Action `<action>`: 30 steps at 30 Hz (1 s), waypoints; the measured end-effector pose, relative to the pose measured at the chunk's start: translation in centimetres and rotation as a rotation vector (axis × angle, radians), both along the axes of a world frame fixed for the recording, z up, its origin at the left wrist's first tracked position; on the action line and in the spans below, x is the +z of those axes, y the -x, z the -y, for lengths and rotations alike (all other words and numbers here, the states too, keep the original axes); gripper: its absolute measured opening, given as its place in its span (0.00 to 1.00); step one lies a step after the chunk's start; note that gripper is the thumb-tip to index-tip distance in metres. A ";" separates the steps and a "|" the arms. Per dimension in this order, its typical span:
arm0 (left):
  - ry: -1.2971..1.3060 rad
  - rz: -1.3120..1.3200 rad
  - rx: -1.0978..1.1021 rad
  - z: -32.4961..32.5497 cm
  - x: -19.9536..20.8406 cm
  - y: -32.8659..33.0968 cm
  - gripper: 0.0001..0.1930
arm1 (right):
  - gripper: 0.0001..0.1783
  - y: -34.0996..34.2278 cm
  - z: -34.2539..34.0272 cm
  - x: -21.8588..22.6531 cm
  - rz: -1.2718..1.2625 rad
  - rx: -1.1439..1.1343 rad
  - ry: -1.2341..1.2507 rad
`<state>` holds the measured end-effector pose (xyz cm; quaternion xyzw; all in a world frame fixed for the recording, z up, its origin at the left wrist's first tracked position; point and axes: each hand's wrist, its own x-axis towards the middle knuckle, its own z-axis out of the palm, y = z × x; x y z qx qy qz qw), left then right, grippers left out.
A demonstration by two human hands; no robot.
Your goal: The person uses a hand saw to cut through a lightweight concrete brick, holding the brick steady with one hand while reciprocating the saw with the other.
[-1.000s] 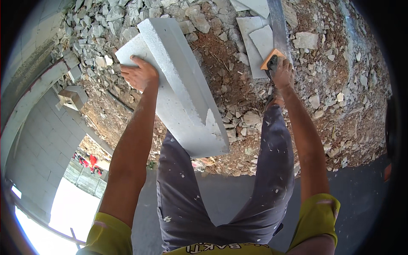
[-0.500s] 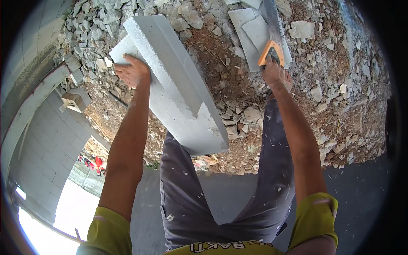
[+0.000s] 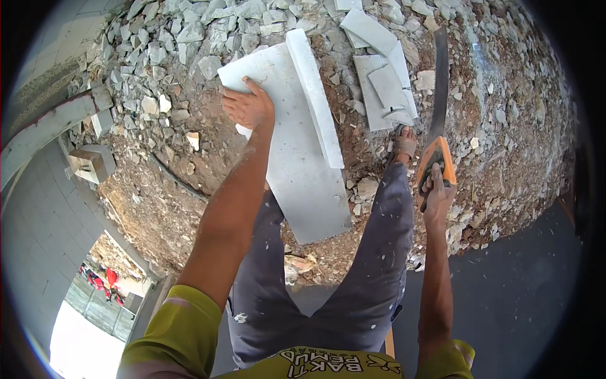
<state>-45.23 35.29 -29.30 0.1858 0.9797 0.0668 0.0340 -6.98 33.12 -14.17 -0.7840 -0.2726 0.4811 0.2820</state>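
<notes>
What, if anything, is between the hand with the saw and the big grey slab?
The person's right leg stands between the right hand, which holds the saw, and the slab. Nothing visible blocks the left hand: it lies on the slab.

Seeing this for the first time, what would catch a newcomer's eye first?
Probably the orange-handled handsaw in the right hand, at right. Next, the large pale grey block at centre, with the left hand at its upper left. Broken flat slabs lie on rubble toward the top, right of centre.
</notes>
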 end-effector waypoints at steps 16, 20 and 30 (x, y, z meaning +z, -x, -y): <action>-0.162 0.444 -0.552 0.7 8.4 1.2 0.37 | 0.12 3.1 21.8 11.6 -0.013 -0.260 0.148; -0.164 0.773 -0.349 0.7 10.9 -7.8 0.48 | 0.11 3.1 22.1 11.0 -0.104 -0.306 0.126; -0.259 0.618 -0.286 -0.6 9.2 -12.5 0.49 | 0.15 -0.9 21.1 8.5 -0.111 -0.289 0.259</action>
